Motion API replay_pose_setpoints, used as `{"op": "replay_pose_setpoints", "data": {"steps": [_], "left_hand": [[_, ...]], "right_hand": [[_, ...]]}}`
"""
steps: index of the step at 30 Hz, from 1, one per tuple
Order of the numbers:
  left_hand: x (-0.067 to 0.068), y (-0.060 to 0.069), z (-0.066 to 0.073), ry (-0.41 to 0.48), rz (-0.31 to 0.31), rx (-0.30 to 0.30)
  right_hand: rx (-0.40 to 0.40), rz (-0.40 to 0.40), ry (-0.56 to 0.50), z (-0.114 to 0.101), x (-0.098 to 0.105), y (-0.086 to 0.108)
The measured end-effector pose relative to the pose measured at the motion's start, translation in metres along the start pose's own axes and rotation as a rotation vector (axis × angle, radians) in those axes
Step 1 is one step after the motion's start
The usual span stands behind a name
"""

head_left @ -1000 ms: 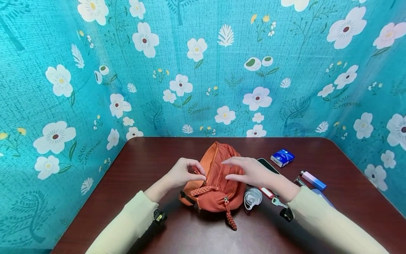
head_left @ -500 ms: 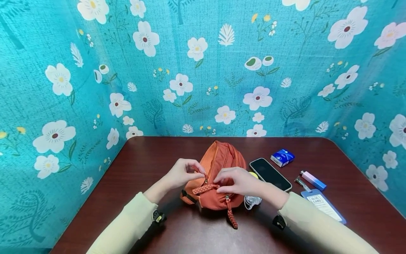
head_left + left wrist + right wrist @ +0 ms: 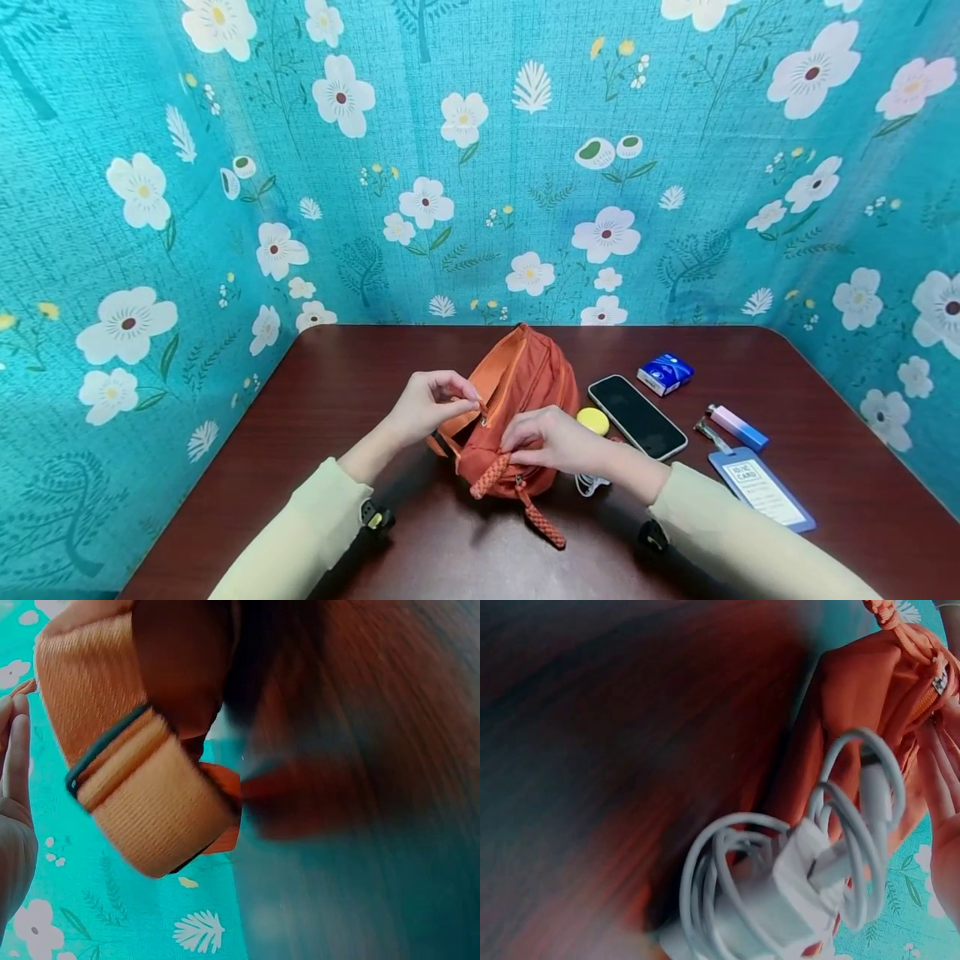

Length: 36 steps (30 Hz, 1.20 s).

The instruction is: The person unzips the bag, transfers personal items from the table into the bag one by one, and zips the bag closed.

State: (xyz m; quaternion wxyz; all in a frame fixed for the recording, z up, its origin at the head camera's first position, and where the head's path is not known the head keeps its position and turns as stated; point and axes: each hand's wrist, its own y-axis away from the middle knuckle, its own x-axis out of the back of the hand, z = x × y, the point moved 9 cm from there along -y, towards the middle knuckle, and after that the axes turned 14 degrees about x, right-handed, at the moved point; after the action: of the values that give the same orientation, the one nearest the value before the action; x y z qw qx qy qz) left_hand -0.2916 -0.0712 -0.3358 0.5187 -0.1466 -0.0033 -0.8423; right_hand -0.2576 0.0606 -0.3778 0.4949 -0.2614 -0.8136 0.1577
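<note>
My left grip (image 3: 426, 409) pinches a thin orange tab (image 3: 26, 688), my right grip (image 3: 551, 439) a braided orange cord (image 3: 490, 477); probably zip work on the rust-orange cloth bag (image 3: 534, 367) between, next wanting tension.

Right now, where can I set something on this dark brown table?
The dark brown table is bare between its left edge and the left cream sleeve, and between it and the right sleeve, in front of the orange fabric bag. Crowded: right of the bag, black-screened phone, round yellow object, white coiled cable, blue cardholder.
</note>
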Motion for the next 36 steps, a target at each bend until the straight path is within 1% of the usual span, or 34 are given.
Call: {"op": "replay_pose_setpoints", "data": {"steps": [3, 5, 10, 14, 16, 19, 22, 27, 30, 32, 36], "left_hand": [[-0.002, 0.000, 0.002, -0.004, -0.009, -0.007], [-0.002, 0.000, 0.001, -0.004, -0.012, 0.001], [0.000, 0.000, -0.006, 0.000, -0.013, 0.033], [0.001, 0.000, -0.008, -0.014, -0.019, 0.031], [0.001, 0.000, -0.007, -0.025, -0.023, 0.016], [0.002, 0.000, -0.005, -0.039, -0.023, -0.016], [0.001, 0.000, -0.002, -0.034, -0.026, -0.053], [-0.002, 0.000, -0.002, -0.013, -0.055, -0.075], [-0.004, 0.000, -0.002, -0.016, -0.058, -0.059], [-0.005, 0.000, -0.002, -0.019, -0.058, -0.051], [-0.003, -0.005, -0.015, -0.035, -0.044, -0.030]], "right_hand": [[0.013, -0.007, 0.026, 0.000, -0.002, 0.000], [0.001, -0.004, 0.022, 0.002, -0.003, 0.000], [-0.071, 0.029, -0.005, 0.006, 0.001, 0.004], [-0.108, 0.054, -0.014, 0.007, 0.005, 0.005], [-0.116, 0.073, -0.015, 0.009, 0.008, 0.004], [-0.140, 0.124, -0.017, 0.012, 0.013, 0.001], [-0.185, 0.185, -0.022, 0.018, 0.018, -0.004], [-0.271, 0.264, -0.065, 0.030, 0.018, -0.010], [-0.307, 0.292, -0.092, 0.033, 0.017, -0.012], [-0.317, 0.301, -0.099, 0.034, 0.016, -0.014], [-0.313, 0.303, -0.075, 0.036, 0.015, -0.016]]}}
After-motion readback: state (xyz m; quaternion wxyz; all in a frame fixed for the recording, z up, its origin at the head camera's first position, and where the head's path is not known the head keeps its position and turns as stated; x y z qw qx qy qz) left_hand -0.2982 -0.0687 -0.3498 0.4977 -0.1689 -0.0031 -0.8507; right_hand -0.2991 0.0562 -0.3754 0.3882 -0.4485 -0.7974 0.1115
